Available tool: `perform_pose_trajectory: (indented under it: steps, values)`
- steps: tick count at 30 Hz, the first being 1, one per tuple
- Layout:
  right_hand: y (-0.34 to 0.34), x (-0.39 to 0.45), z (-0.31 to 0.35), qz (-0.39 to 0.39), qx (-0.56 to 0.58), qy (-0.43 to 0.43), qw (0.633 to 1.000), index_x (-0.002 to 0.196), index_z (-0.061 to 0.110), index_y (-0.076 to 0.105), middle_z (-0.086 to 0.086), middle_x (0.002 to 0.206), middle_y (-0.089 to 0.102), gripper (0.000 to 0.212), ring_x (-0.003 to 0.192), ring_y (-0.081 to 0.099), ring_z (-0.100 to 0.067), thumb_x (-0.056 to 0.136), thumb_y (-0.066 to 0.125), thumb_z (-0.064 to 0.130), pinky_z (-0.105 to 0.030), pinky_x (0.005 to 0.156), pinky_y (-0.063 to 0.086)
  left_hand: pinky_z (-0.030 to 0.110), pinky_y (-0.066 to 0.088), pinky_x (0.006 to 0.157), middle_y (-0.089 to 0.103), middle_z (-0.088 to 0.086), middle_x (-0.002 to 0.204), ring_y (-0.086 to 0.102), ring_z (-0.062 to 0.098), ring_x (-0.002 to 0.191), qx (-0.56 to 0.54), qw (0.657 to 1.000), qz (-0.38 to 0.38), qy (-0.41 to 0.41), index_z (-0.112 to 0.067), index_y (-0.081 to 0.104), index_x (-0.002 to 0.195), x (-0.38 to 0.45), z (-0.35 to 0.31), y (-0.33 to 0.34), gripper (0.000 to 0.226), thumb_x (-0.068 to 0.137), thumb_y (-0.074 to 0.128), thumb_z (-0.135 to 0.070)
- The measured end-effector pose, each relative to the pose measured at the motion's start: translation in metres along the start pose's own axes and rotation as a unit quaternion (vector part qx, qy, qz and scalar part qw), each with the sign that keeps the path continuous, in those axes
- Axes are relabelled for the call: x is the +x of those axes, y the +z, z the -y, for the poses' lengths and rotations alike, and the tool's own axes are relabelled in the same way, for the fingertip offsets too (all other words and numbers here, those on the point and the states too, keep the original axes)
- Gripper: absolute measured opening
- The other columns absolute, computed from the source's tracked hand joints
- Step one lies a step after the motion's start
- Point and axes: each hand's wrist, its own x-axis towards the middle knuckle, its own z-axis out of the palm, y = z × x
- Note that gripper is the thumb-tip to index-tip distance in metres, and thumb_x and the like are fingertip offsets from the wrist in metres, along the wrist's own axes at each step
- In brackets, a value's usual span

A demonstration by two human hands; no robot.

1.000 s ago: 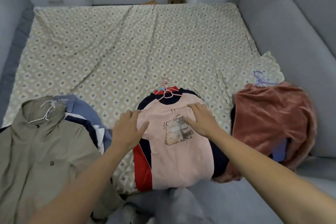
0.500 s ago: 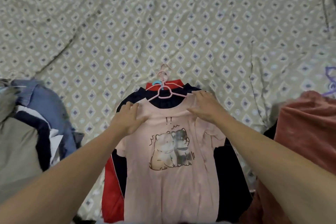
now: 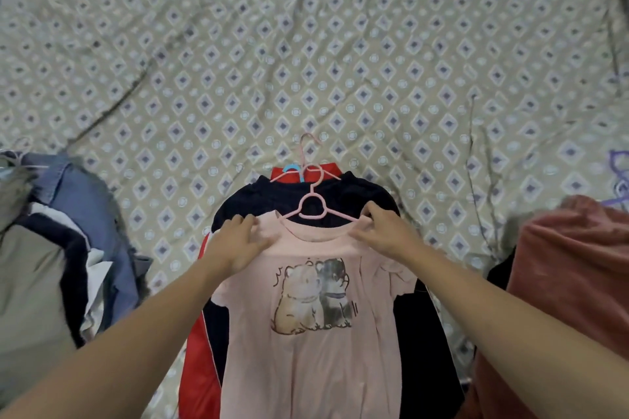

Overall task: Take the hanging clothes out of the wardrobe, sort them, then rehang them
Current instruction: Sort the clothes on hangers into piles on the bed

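Pink T-shirt with a cartoon print lies on a pink hanger, atop dark and red garments on the patterned bed. Left hand and right hand each pinch a shoulder near the collar.

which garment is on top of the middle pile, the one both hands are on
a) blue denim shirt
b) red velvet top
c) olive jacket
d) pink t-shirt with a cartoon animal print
d: the left hand and the right hand both hold the shoulders of the pink t-shirt, which lies over the dark garment on its pink hanger.
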Motion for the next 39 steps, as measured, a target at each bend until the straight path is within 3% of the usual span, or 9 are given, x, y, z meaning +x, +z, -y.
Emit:
perform_pose_trajectory:
  steps: [3,5,8,11,16,18,24,30,39]
  values:
    - [0.001,-0.030,0.007,-0.024,-0.043,-0.018,0.999,0.085,0.027,0.052,0.006,0.077,0.061,0.036,0.075,0.060,-0.019,0.090,0.067,0.058,-0.035,0.059,0.040,0.039,0.040,0.106,0.050,-0.001,0.132,0.047,0.022,0.124,-0.013,0.999,0.020,0.028,-0.026,0.045,0.148,-0.031,-0.001,-0.008,0.090,0.081,0.046,-0.086]
    - [-0.003,-0.049,0.019,-0.051,-0.032,-0.033,0.998,0.070,0.025,0.045,0.007,0.066,0.055,0.047,0.064,0.054,-0.015,0.089,0.068,0.062,-0.033,0.054,0.031,0.040,0.039,0.105,0.050,-0.004,0.126,0.047,0.022,0.121,-0.040,0.998,0.020,0.038,-0.029,0.048,0.144,-0.048,0.000,-0.015,0.084,0.081,0.046,-0.084]
    - [-0.016,-0.078,0.041,-0.086,0.002,-0.049,0.995,0.061,0.024,0.039,0.007,0.057,0.046,0.057,0.056,0.044,-0.009,0.086,0.071,0.065,-0.035,0.055,0.032,0.037,0.041,0.080,0.050,-0.008,0.093,0.048,0.016,0.092,-0.057,0.997,-0.011,0.049,-0.024,0.050,0.094,-0.074,-0.001,-0.034,0.061,0.082,0.043,-0.084]
    - [-0.038,-0.109,0.065,-0.109,0.030,-0.057,0.992,0.060,0.023,0.039,0.009,0.054,0.042,0.060,0.053,0.040,-0.008,0.085,0.072,0.067,-0.032,0.054,0.029,0.036,0.032,0.063,0.041,-0.007,0.073,0.038,0.013,0.067,-0.097,0.991,-0.048,0.077,-0.019,0.036,0.075,-0.111,-0.003,-0.060,0.064,0.088,0.048,-0.081]
    - [-0.080,-0.166,0.117,-0.118,0.053,-0.095,0.987,0.064,0.024,0.039,0.009,0.059,0.039,0.054,0.056,0.037,-0.008,0.088,0.070,0.061,-0.032,0.058,0.027,0.037,0.036,0.066,0.052,-0.003,0.070,0.047,0.010,0.064,-0.149,0.981,-0.025,0.117,-0.011,0.054,0.078,-0.177,0.008,-0.125,0.080,0.088,0.040,-0.090]
    - [-0.099,-0.195,0.148,-0.126,0.063,-0.109,0.984,0.063,0.024,0.039,0.009,0.059,0.039,0.054,0.056,0.036,-0.008,0.084,0.065,0.066,-0.034,0.059,0.028,0.035,0.037,0.066,0.058,-0.006,0.068,0.049,0.006,0.062,-0.144,0.979,-0.035,0.143,-0.021,0.060,0.074,-0.210,0.009,-0.156,0.067,0.094,0.041,-0.082]
    - [-0.148,-0.285,0.262,-0.212,0.038,-0.173,0.961,0.066,0.018,0.037,0.008,0.059,0.036,0.062,0.055,0.035,-0.009,0.084,0.063,0.071,-0.037,0.058,0.027,0.040,0.031,0.062,0.047,-0.003,0.061,0.045,0.013,0.058,-0.130,0.952,-0.171,0.216,-0.022,0.042,0.065,-0.308,0.034,-0.259,0.068,0.094,0.038,-0.083]
    - [-0.151,-0.369,0.390,-0.336,-0.008,-0.198,0.921,0.068,0.019,0.042,0.002,0.062,0.051,0.053,0.063,0.052,-0.017,0.095,0.066,0.058,-0.043,0.062,0.041,0.043,0.043,0.065,0.056,-0.002,0.067,0.056,0.021,0.068,-0.075,0.905,-0.305,0.287,-0.020,0.048,0.070,-0.410,0.089,-0.358,0.055,0.098,0.037,-0.066]
    - [-0.134,-0.400,0.513,-0.435,-0.061,-0.262,0.859,0.071,0.026,0.035,0.007,0.067,0.049,0.048,0.067,0.050,-0.022,0.099,0.060,0.056,-0.042,0.059,0.037,0.043,0.042,0.064,0.052,-0.006,0.074,0.049,0.020,0.076,-0.025,0.838,-0.443,0.318,-0.020,0.044,0.078,-0.489,0.172,-0.430,0.044,0.103,0.041,-0.056]
